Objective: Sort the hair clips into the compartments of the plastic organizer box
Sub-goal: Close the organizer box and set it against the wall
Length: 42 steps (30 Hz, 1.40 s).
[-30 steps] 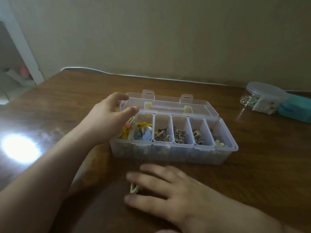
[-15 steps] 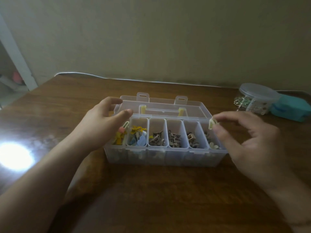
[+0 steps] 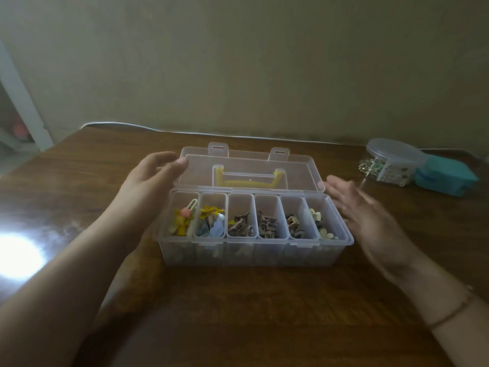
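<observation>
Since the earlier frame, your right hand [image 3: 370,215] has let go of the pale clip and drawn back to the right end of the organizer box [image 3: 254,250]; its fingers are now spread and straight, holding nothing, just beside the box wall and somewhat blurred. Your left hand [image 3: 150,186] stays at the left end of the box, fingers relaxed and loosely open, thumb tip near the left corner of the open lid [image 3: 248,168]; whether it touches the lid you cannot tell. Hair clips [image 3: 264,223] lie sorted in all six compartments of the box, between your two hands and gripped by neither. Pale clips [image 3: 316,214] sit in the compartment nearest your right hand. Beyond the right end of the box stand a clear lidded jar [image 3: 391,165] and a teal case [image 3: 444,178], on the wooden table [image 3: 238,313].
</observation>
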Available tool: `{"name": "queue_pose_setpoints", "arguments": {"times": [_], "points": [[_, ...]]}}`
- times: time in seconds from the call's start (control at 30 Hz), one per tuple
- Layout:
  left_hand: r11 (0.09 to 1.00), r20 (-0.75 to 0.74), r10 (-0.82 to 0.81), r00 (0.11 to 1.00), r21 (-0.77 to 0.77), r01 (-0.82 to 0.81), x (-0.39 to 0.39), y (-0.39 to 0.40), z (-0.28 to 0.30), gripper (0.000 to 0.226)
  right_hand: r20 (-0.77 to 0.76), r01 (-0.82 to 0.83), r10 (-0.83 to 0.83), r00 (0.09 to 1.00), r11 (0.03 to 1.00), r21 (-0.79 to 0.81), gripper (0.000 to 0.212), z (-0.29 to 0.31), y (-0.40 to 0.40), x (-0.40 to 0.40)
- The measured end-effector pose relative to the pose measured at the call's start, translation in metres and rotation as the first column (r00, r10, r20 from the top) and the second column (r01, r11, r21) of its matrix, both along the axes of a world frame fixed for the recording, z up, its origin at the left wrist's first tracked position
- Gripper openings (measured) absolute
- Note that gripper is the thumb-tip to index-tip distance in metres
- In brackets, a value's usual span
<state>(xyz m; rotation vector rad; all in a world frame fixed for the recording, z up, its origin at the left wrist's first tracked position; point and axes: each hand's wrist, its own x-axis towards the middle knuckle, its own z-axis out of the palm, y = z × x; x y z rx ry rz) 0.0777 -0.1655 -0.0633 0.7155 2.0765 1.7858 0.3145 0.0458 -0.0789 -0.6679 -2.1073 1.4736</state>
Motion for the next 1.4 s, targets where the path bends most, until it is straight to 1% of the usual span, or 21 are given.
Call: {"name": "queue_pose_setpoints", "arguments": {"times": [0.07, 0.13, 0.3, 0.4, 0.47, 0.5, 0.57, 0.63, 0.7, 0.73, 0.77, 0.83, 0.97, 1.03, 1.07, 1.1, 1.17, 1.2, 1.27, 1.33, 1.4], "points": [[0.992, 0.121, -0.009, 0.993, 0.125, -0.006, 0.001, -0.002, 0.007, 0.027, -0.103, -0.04, 0.029, 0.994, 0.993, -0.11, 0.099, 0.003, 0.002, 0.001], [0.978, 0.164, -0.042, 0.986, 0.207, 0.007, 0.002, -0.004, 0.012, 0.029, -0.188, -0.077, 0.043, 0.981, 0.982, -0.175, 0.083, 0.005, 0.004, 0.004], [0.947, 0.114, -0.065, 0.991, 0.319, 0.026, 0.004, -0.01, 0.018, 0.041, -0.339, -0.098, 0.035, 0.94, 0.98, -0.171, 0.074, 0.009, 0.003, 0.007], [0.943, 0.046, -0.112, 0.993, 0.321, 0.091, 0.003, -0.01, 0.019, 0.04, -0.325, -0.073, 0.032, 0.945, 0.991, -0.114, 0.064, 0.013, -0.004, 0.008], [0.958, -0.084, -0.168, 0.982, 0.222, 0.183, 0.001, -0.012, 0.019, 0.037, -0.223, -0.045, 0.042, 0.974, 0.999, -0.006, 0.051, 0.014, -0.01, 0.009], [0.964, -0.183, -0.203, 0.962, 0.136, 0.229, 0.001, -0.012, 0.018, 0.038, -0.171, -0.038, 0.047, 0.984, 0.998, 0.059, 0.044, 0.014, -0.013, 0.009], [0.954, -0.338, -0.289, 0.895, -0.024, 0.299, 0.003, -0.015, 0.016, 0.039, -0.127, -0.016, 0.04, 0.991, 0.983, 0.182, 0.035, 0.013, -0.016, 0.006], [0.94, -0.444, -0.341, 0.829, -0.134, 0.315, 0.006, -0.017, 0.015, 0.036, -0.11, 0.022, 0.008, 0.994, 0.962, 0.271, 0.036, 0.012, -0.016, 0.005], [0.928, -0.544, -0.371, 0.752, -0.235, 0.288, 0.006, -0.017, 0.014, 0.033, -0.088, 0.035, -0.002, 0.996, 0.928, 0.372, 0.045, 0.008, -0.014, 0.004], [0.923, -0.565, -0.384, 0.731, -0.262, 0.282, 0.006, -0.017, 0.014, 0.033, -0.09, 0.035, 0.0, 0.996, 0.916, 0.4, 0.049, 0.006, -0.014, 0.003], [0.92, -0.572, -0.389, 0.722, -0.274, 0.279, 0.006, -0.017, 0.014, 0.033, -0.096, 0.038, 0.001, 0.995, 0.913, 0.407, 0.048, 0.005, -0.014, 0.003], [0.92, -0.594, -0.391, 0.703, -0.284, 0.272, 0.006, -0.017, 0.013, 0.031, -0.11, 0.039, 0.005, 0.994, 0.916, 0.4, 0.037, 0.004, -0.014, 0.003], [0.908, -0.655, -0.418, 0.629, -0.33, 0.259, 0.007, -0.016, 0.01, 0.021, -0.102, 0.044, 0.0, 0.995, 0.901, 0.431, 0.045, 0.003, -0.017, 0.002], [0.906, -0.683, -0.422, 0.596, -0.339, 0.252, 0.006, -0.015, 0.011, 0.02, -0.091, 0.056, -0.017, 0.996, 0.893, 0.447, 0.037, 0.005, -0.018, 0.003], [0.899, -0.684, -0.438, 0.584, -0.349, 0.265, 0.005, -0.017, 0.013, 0.024, -0.074, 0.054, -0.022, 0.997, 0.88, 0.471, 0.038, 0.007, -0.018, 0.004], [0.881, -0.663, -0.472, 0.581, -0.371, 0.293, 0.003, -0.019, 0.014, 0.032, -0.04, 0.032, -0.014, 0.999, 0.861, 0.507, 0.045, 0.009, -0.018, 0.006], [0.815, -0.573, -0.576, 0.583, -0.456, 0.357, -0.001, -0.025, 0.016, 0.057, 0.052, -0.055, 0.031, 0.998, 0.829, 0.557, 0.06, 0.013, -0.018, 0.01], [0.782, -0.546, -0.617, 0.567, -0.503, 0.367, -0.002, -0.026, 0.017, 0.069, 0.091, -0.097, 0.055, 0.994, 0.818, 0.566, 0.063, 0.014, -0.019, 0.012], [0.749, -0.553, -0.655, 0.515, -0.565, 0.346, -0.003, -0.028, 0.016, 0.086, 0.14, -0.143, 0.072, 0.987, 0.786, 0.601, 0.066, 0.015, -0.019, 0.014], [0.743, -0.563, -0.663, 0.494, -0.579, 0.338, -0.001, -0.027, 0.016, 0.09, 0.155, -0.145, 0.058, 0.986, 0.757, 0.638, 0.066, 0.014, -0.019, 0.013], [0.743, -0.565, -0.663, 0.491, -0.578, 0.339, -0.001, -0.026, 0.016, 0.088, 0.149, -0.136, 0.05, 0.988, 0.751, 0.646, 0.064, 0.013, -0.019, 0.013]]}}
